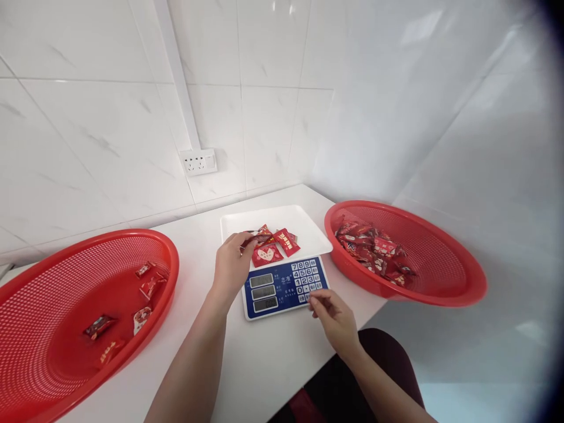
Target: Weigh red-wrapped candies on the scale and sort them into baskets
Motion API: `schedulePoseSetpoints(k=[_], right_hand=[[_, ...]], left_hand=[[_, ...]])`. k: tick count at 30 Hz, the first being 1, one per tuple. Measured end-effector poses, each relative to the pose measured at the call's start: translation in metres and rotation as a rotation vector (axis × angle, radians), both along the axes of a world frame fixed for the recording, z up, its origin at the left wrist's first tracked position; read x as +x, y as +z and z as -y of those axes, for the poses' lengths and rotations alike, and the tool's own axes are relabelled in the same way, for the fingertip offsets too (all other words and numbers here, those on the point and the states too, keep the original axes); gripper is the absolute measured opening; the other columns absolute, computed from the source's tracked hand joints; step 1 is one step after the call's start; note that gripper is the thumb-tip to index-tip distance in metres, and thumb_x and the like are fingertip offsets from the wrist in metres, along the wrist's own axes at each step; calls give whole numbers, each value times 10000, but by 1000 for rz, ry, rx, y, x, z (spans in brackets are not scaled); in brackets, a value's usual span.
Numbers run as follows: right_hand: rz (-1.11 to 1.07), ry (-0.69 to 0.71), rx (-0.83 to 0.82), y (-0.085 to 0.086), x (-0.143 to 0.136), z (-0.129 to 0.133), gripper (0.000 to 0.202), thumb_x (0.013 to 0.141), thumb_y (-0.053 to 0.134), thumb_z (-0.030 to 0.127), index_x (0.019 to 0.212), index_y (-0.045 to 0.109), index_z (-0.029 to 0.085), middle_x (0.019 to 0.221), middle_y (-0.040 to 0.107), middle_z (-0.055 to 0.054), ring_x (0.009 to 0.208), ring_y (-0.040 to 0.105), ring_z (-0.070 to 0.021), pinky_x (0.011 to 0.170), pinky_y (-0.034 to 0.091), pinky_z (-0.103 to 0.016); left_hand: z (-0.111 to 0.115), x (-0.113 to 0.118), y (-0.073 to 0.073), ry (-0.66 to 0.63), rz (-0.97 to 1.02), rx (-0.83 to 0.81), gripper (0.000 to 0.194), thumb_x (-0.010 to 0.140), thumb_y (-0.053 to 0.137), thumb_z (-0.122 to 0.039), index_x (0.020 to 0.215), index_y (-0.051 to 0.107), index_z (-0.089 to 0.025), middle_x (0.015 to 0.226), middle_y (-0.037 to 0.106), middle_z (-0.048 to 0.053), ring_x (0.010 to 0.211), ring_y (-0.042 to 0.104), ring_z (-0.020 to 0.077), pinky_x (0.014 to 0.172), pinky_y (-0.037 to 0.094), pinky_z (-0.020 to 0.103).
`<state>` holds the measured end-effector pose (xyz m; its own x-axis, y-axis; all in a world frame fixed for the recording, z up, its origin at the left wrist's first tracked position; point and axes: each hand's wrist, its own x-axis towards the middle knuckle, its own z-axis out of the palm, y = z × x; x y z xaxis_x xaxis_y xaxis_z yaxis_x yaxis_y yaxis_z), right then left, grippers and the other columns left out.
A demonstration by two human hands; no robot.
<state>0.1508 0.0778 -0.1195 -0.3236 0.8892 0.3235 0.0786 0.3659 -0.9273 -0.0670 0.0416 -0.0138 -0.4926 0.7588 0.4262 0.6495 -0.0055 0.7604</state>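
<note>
Several red packets lie on the scale's white tray, and here's my left hand right in among them, thumb and fingers pinched on one! My right hand sits loosely curled at the near corner of the blue keypad panel; whether it grips anything, I can't tell. Five wrapped pieces dot the left basket, a thick heap fills the right basket, beside the scale on this white surface.

From the person's head, one near view faces forward, down over the table toward the wall.
</note>
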Motion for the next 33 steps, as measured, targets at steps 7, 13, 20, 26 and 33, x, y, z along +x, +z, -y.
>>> schedulePoseSetpoints(k=[7, 13, 20, 26, 33], right_hand=[[180, 241, 170, -19, 5, 26, 96, 793, 516, 199, 830, 605, 197, 686, 634, -30, 598, 593, -140, 560, 501, -246], [167, 256, 90, -16, 3, 21, 101, 799, 507, 208, 830, 601, 190, 693, 634, -34, 604, 602, -140, 557, 508, -240], [160, 251, 87, -11, 2, 23, 103, 787, 512, 214, 814, 610, 196, 688, 641, -31, 599, 606, -138, 552, 513, -234], [176, 241, 67, -13, 2, 21, 110, 789, 512, 221, 819, 615, 195, 690, 642, -27, 603, 612, -137, 563, 511, -233], [169, 245, 44, -15, 3, 22, 118, 800, 508, 236, 836, 611, 193, 692, 639, -31, 615, 606, -140, 569, 505, -239]], left_hand=[[-5, 6, -8, -30, -22, -126, 214, 830, 472, -256, 1014, 580, -257, 928, 667, 17, 815, 619, 184, 683, 479, 292], [-8, 9, -13, -21, -9, -170, 271, 835, 460, -250, 1099, 505, -290, 927, 655, 6, 795, 623, 174, 654, 481, 280], [-12, 8, -16, 97, -266, -219, 263, 817, 490, -276, 1077, 525, -260, 1037, 616, 50, 951, 546, 249, 762, 463, 378], [-13, 5, -19, 92, -355, -170, 253, 805, 514, -278, 1046, 572, -227, 1134, 554, 78, 1052, 475, 269, 872, 423, 411], [-1, 13, 2, 141, -232, 128, 291, 842, 499, -326, 1117, 517, -231, 1226, 498, 80, 1185, 409, 210, 958, 376, 358]])
